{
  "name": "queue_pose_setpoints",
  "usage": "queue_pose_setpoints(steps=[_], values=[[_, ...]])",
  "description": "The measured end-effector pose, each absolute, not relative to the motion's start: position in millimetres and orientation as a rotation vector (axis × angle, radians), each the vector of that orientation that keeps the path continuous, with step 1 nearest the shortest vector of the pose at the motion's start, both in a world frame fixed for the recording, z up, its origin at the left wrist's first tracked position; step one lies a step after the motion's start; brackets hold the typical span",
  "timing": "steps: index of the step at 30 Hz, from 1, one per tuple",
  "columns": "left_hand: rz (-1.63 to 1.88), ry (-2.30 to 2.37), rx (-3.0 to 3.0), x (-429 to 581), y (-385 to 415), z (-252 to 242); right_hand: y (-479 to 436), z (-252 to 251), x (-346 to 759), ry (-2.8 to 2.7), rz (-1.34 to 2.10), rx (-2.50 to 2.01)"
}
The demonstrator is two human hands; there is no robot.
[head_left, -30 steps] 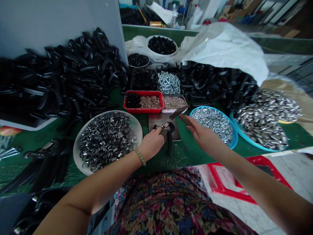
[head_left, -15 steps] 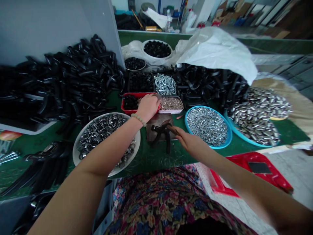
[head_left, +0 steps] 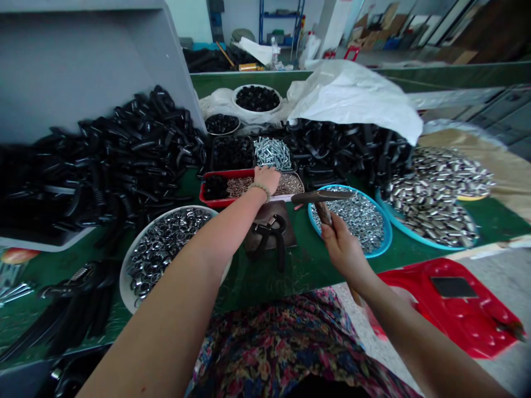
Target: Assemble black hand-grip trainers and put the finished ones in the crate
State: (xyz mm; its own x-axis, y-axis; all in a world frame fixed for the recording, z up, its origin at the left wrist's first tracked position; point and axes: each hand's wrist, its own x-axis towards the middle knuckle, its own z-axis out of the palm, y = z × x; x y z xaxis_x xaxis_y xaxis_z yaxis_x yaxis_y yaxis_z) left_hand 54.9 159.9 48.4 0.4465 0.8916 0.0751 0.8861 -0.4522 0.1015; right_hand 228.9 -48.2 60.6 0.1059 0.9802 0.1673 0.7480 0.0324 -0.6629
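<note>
My right hand [head_left: 343, 247] is closed around the wooden handle of a hammer [head_left: 323, 197], raised over the near left part of a blue tray of small shiny metal parts [head_left: 388, 235]. My left hand [head_left: 267, 178] reaches to the near edge of the silvery bolts [head_left: 272, 152], above the small coppery pieces [head_left: 291, 185]. Its fingertips point away and down, so what they hold, if anything, is hidden. Between my arms, a black handled part with a shiny metal pin [head_left: 279, 243] lies on a dark metal plate [head_left: 292, 235], touched by neither hand.
A white bowl of metal rings [head_left: 128, 293] stands left, partly under my left forearm. Black handles [head_left: 124, 149] are heaped behind it. Metal sleeves [head_left: 435, 204] lie at the right. A red plastic stool [head_left: 452, 315] is below the table's right edge.
My left hand has moved from the red tray to the edge of the bolts. My right hand has lifted the hammer off the black part, up and to the right.
</note>
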Motion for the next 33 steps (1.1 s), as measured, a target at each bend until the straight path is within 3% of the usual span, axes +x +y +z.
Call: queue_pose_setpoints(steps=[7,13,20,33], values=[[0.411,1.671,2.389,61.0,163.6,51.4,-50.2,49.7,232.5,-1.658,0.488,-1.734],[0.748,1.33,2.081,36.2,107.7,64.6,-52.3,42.3,233.7,-1.67,0.502,-1.689],[0.658,1.385,1.924,5.0,16.1,38.2,-54.1,37.3,232.5,-1.706,0.531,-1.693],[0.463,1.499,2.525,9.1,5.3,9.7,-59.6,40.1,232.6,-1.69,0.547,-1.665]])
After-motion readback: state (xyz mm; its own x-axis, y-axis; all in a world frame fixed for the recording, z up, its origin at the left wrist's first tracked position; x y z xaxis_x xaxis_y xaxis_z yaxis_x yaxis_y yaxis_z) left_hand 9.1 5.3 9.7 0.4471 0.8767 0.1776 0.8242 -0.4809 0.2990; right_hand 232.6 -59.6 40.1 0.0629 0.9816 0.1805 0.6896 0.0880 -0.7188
